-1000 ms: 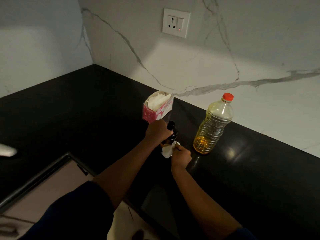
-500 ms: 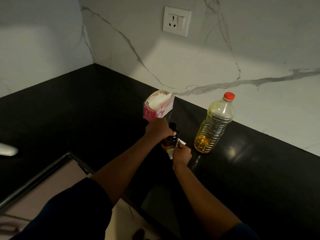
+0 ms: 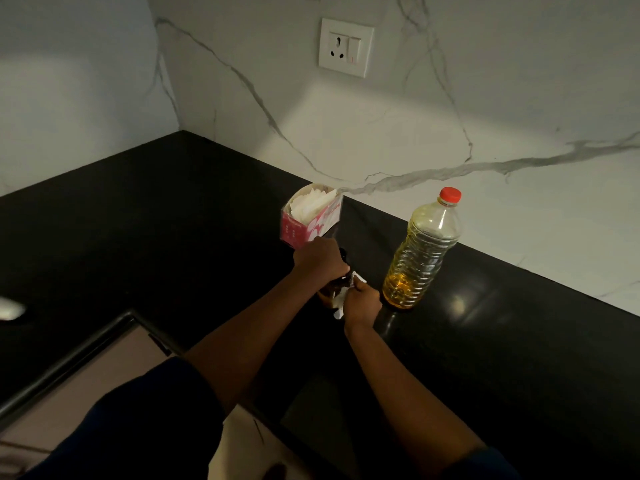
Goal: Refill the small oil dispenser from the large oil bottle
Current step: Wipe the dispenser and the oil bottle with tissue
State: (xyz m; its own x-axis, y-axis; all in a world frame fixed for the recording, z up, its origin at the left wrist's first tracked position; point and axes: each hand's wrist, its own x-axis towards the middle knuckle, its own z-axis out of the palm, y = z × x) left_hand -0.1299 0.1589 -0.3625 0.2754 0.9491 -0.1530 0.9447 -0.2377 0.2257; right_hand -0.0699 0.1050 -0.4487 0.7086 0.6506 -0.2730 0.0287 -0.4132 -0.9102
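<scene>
We see black countertop (image 3: pixel 138 237) across lower frame. Large oil bottle (image 3: pixel 426 251) upright right of centre, red cap on, oil low in base. Pink tissue box (image 3: pixel 308 220) just above centre, behind our hands. Our left hand (image 3: pixel 320 261) grips top of small oil dispenser (image 3: pixel 329 293) at centre, left of bottle. Our right hand (image 3: pixel 362 301) pinches white tissue (image 3: pixel 338 311) against dispenser side.

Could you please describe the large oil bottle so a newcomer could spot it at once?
Look along the black counter to the marble wall, below and right of the wall socket. There a tall clear plastic oil bottle stands upright, right of the pink tissue box. Only it has a red cap and yellow oil in its lower part.
</scene>
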